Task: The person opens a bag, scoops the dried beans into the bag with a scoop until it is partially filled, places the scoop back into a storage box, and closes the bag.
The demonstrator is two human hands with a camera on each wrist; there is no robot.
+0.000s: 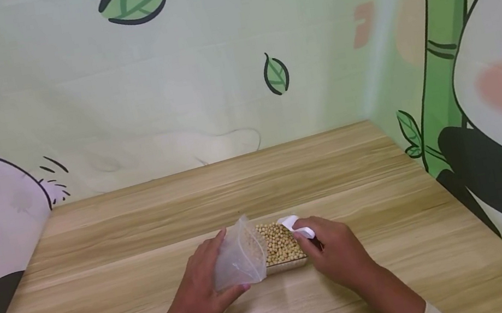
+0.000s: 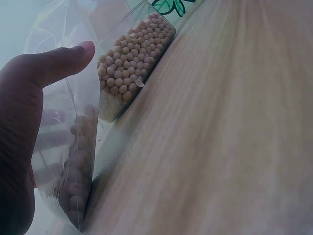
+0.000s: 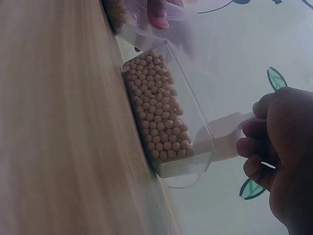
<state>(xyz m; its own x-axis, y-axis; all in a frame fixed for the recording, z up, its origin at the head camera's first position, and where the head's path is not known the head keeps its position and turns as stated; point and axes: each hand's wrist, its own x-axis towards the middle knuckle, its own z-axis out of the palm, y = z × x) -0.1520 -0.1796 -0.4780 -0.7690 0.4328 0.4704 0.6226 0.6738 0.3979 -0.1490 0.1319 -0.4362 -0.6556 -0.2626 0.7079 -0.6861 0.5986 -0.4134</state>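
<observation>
A clear rectangular box full of round, pale yellow beans that look like soybeans stands on the table. Left of it, my left hand holds a clear plastic bag, fingers on its far side and thumb on the near side. The bag's mouth faces the box, and the left wrist view shows more beans low inside it. My right hand pinches the handle of a small white scoop above the right end of the box. The scoop's contents cannot be made out.
The wood-grain table extends around the box on all sides. Behind it and to the right hangs a pale backdrop printed with leaves, bamboo and pandas.
</observation>
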